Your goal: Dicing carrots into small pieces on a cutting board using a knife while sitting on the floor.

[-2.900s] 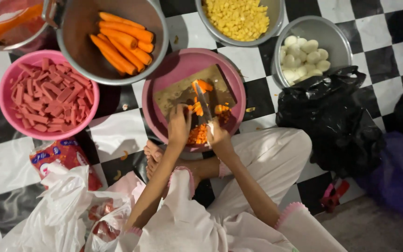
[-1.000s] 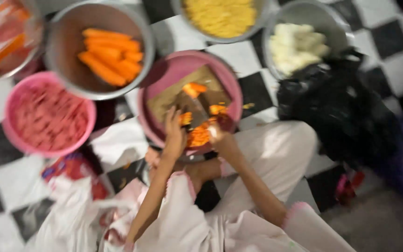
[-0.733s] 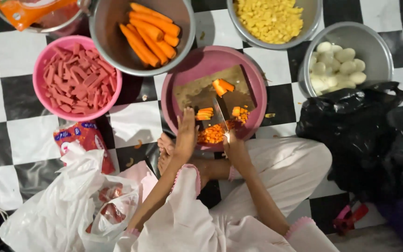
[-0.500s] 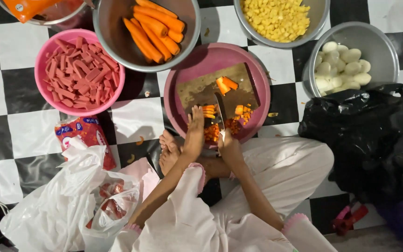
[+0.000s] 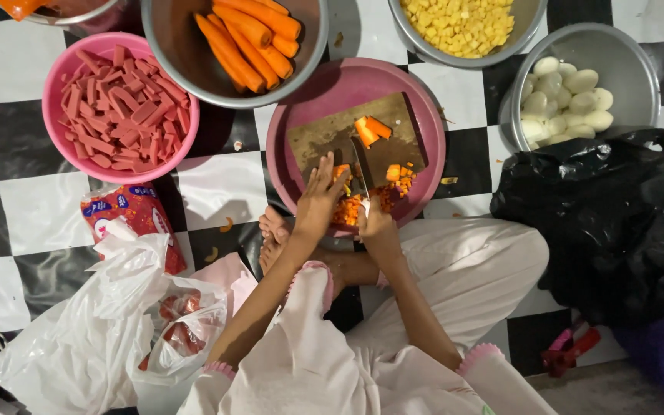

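Head view looks down on a black-and-white checkered floor [image 5: 217,184], where a round pink plastic basin [image 5: 424,115] holds a brown rectangular cutting board [image 5: 324,138]. Beside it stand a grey metal bowl of whole peeled carrots [image 5: 247,34] and a pink bowl of sliced red sausage pieces [image 5: 121,104]. On the board's near edge, the left hand [image 5: 318,201] presses flat, fingers extended, on a carrot piece [image 5: 341,173]; the right hand [image 5: 374,225] has its fingers closed around a steel-bladed knife [image 5: 359,173], amid chopped orange carrot bits [image 5: 347,209].

Checkered floor [image 5: 217,180] bears pink basin [image 5: 424,131], metal bowls [image 5: 632,61], black bag [image 5: 601,223].
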